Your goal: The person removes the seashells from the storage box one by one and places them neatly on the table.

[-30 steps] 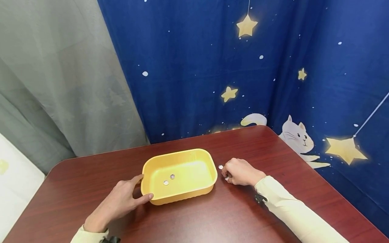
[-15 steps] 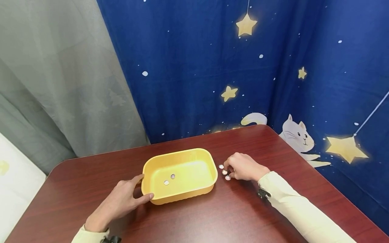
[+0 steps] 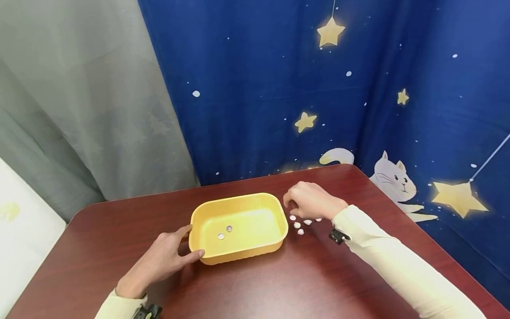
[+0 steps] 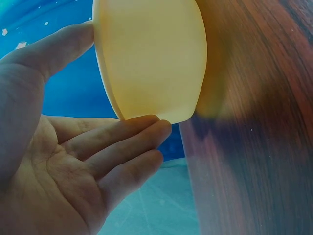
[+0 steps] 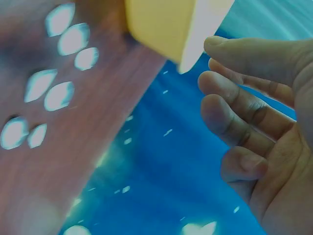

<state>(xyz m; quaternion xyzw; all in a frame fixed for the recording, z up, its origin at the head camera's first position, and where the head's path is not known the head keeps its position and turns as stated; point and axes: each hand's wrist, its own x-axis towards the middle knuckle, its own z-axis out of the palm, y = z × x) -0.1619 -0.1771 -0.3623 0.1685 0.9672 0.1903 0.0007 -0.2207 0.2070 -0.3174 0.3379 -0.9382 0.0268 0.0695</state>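
Observation:
A yellow plastic bin (image 3: 239, 254) stands on the table, with two small, shiny rounded pieces (image 3: 221, 236) on its floor. My left hand (image 3: 159, 259) holds the bin's left end, thumb at the near corner of the rim and fingers against the end wall. Just off the bin's right end, my right hand (image 3: 312, 201) hovers above the table, fingers bent and thumb close to the index finger. Whether a piece is between those fingertips is hidden. Several more pale shiny pieces (image 3: 300, 231) lie on the table below it, also visible as loose pieces (image 5: 73, 39) in the right wrist view.
The dark red wooden table (image 3: 255, 292) has rounded far corners. Behind it hang a grey curtain (image 3: 91, 102) and a blue curtain (image 3: 247, 102) printed with stars and a cat. A white surface (image 3: 24, 230) shows at the far left.
My right hand has risen from the loose pieces and moved away from me and slightly left, uncovering more of them. My left hand and the bin keep their places; the view has shifted slightly.

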